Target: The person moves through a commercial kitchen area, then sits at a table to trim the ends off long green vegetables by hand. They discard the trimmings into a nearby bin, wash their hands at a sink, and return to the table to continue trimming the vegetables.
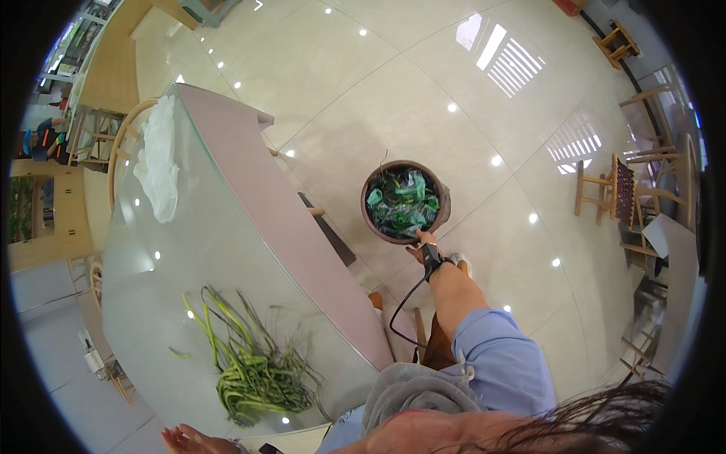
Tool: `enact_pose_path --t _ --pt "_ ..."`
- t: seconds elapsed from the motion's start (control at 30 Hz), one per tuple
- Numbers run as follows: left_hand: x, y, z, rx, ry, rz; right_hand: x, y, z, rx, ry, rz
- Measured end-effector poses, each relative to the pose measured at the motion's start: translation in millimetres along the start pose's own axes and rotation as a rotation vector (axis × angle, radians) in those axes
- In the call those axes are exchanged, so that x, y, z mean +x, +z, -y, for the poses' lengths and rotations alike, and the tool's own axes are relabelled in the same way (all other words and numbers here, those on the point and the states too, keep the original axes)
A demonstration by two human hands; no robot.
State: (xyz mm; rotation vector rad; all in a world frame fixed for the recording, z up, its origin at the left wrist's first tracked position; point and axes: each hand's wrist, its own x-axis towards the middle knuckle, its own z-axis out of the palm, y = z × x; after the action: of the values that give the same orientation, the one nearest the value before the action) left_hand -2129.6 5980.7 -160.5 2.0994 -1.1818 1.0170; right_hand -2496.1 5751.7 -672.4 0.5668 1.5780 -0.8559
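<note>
A round bin (368, 227) with a brown rim stands on the tiled floor, lined with a dark bag and filled with crumpled green and clear plastic and green scraps. My right hand (421, 245) reaches down to the bin's near rim; its thumb side touches the rim, and whether it grips it cannot be told. A heap of long green leafy stalks (258, 377) lies on the glass-topped table. My left hand (190, 441) is at the bottom left, by the table's near edge, its fingers raised and nothing visible in it. A short loose green piece (179, 353) lies left of the heap.
The glass-topped table (227, 249) fills the left side, with a crumpled white plastic bag (159, 162) at its far end. A wooden chair (122, 147) is beside it. Wooden chairs and a woven-seat stool (623, 190) stand at the right. A person (44, 142) is far left.
</note>
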Motion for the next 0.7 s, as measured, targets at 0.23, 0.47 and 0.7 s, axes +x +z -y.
enact_pose_path --t 0.23,0.47,0.7 --pt "-46 -2 21 -0.254 -0.104 -0.092 -8 -65 -49 0.144 0.096 0.12" --pt "-92 -49 22 -0.527 -0.251 -0.172 -112 -113 -56 -0.071 0.079 0.115" --pt "-107 -57 23 -0.873 -0.281 -0.006 -108 -136 -57 0.138 -0.359 0.387"
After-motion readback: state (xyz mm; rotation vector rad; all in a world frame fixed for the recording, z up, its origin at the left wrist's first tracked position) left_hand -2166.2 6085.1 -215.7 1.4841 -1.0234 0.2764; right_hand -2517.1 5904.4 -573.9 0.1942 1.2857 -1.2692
